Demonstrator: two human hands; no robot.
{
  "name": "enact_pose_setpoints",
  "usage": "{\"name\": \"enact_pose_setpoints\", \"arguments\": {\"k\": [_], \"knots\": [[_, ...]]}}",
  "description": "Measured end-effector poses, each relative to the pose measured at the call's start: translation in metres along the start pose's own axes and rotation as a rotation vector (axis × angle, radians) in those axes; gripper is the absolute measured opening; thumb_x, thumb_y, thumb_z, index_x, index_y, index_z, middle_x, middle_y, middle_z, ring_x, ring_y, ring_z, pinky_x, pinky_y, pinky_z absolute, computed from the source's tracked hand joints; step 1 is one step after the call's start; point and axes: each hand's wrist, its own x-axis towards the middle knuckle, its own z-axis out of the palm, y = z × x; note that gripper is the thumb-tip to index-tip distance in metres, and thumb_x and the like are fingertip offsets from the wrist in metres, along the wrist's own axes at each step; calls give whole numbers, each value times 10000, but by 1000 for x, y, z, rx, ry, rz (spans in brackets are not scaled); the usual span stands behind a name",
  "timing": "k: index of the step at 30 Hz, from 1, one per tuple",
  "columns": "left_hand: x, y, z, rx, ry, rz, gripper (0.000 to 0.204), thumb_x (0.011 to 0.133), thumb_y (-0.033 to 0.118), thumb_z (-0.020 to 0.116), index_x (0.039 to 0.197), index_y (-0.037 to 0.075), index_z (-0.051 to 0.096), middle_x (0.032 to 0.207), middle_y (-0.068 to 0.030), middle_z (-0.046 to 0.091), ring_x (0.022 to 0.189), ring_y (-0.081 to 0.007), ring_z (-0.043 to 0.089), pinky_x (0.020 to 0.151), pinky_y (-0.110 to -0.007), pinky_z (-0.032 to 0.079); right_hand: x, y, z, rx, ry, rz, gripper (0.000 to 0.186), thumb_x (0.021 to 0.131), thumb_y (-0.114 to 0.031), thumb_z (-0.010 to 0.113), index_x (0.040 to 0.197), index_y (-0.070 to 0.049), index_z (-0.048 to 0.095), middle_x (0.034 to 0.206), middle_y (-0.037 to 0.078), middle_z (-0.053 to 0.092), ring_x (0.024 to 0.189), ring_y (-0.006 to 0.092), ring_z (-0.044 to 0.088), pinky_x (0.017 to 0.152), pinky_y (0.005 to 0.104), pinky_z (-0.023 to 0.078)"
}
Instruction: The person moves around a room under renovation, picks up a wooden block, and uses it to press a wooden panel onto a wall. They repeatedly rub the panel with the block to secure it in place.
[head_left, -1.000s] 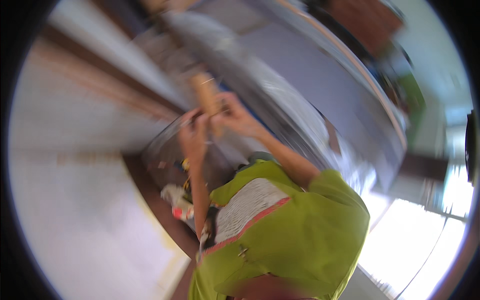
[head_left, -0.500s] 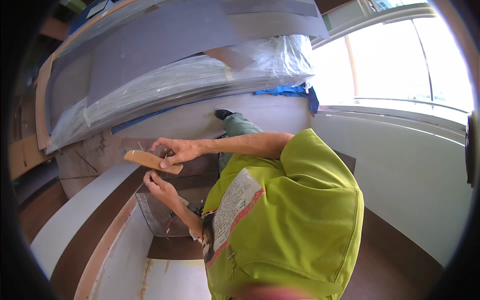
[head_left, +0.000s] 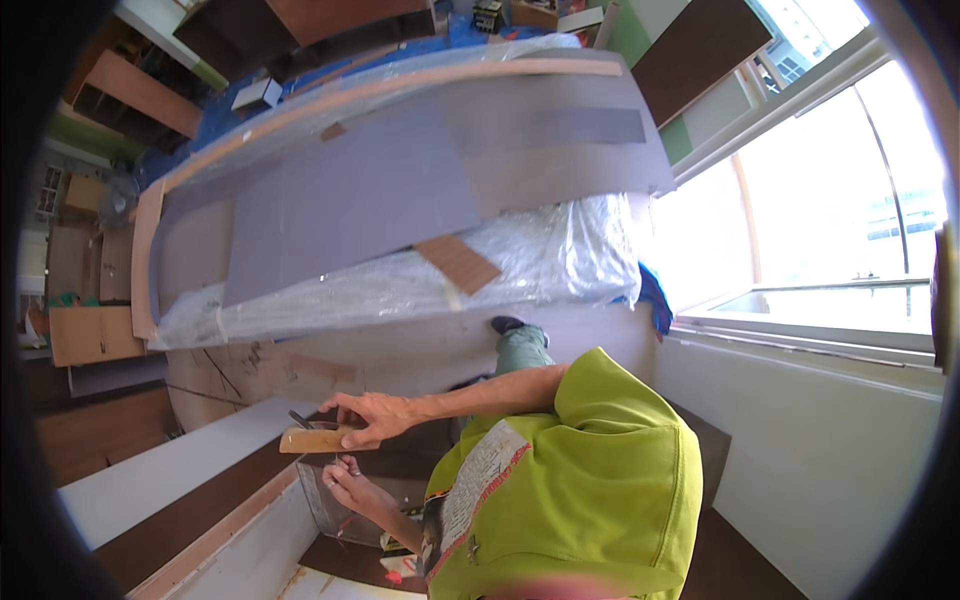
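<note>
My right hand (head_left: pixel 372 417) grips one end of a tan wooden block (head_left: pixel 310 441), long and slightly curved, much like a small wooden hand plane. Behind it, a dark narrow piece (head_left: pixel 299 419) sticks up near the fingers; how it joins the block is unclear. Just below the block, my left hand (head_left: pixel 350 482) is closed in a pinch, its fingertips close to the block's lower side. Something thin seems to show between the fingertips and the wood, too small to name.
Beneath my hands stands an open cabinet frame with a dark panel edge (head_left: pixel 200 490). Across the floor lies a big plastic-wrapped stack (head_left: pixel 560 250) covered by grey sheets (head_left: pixel 350 190). A cardboard box (head_left: pixel 97 335) is at left, a window (head_left: pixel 810 200) at right, loose items (head_left: pixel 400 565) below.
The view has tilted, bringing more of the far room in. The block has turned nearly level, and the dark narrow piece now shows behind it. My left hand has dropped slightly away from the block.
</note>
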Motion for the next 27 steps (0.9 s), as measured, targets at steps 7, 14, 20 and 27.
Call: {"name": "enact_pose_setpoints", "arguments": {"k": [7, 14, 20, 27], "knots": [[-33, 18, 129, -43, -176, 59, 354, 1116, 309, 454, 1222, -28, 480, 1125, -119, 509, 1092, -210, 534, 1035, -383, 476, -59, -37, -106, -117, 180, -115, 747, 888, -373, 664, 1501, -36, 400, 1210, 224, 623, 1070, 378, 649, 936, 477, 528], [-48, 34, 194, 310, -378, 153, 532, 1115, 397, 429, 1366, -70, 472, 1203, -182, 608, 1044, -210, 618, 924, -347, 506, -113, -63, -150, -225, 344, -303, 800, 833, -356, 637, 1518, -26, 388, 1286, 241, 578, 1163, 414, 609, 1008, 494, 499], [-101, 28, 231, 301, -506, 163, 547, 1107, 393, 458, 1411, -62, 463, 1316, -220, 561, 1170, -266, 601, 1018, -386, 504, -203, -80, -161, -183, 517, -267, 764, 857, -339, 622, 1519, -36, 392, 1278, 256, 595, 1170, 401, 620, 995, 473, 522], [-213, 34, 242, -51, -549, 363, 213, 1080, 186, 468, 978, 15, 545, 896, -123, 592, 781, -213, 574, 736, -365, 508, -294, -71, -162, 131, 497, -182, 653, 968, -273, 621, 1544, -40, 423, 1329, 178, 598, 1154, 243, 612, 987, 396, 510]]}}
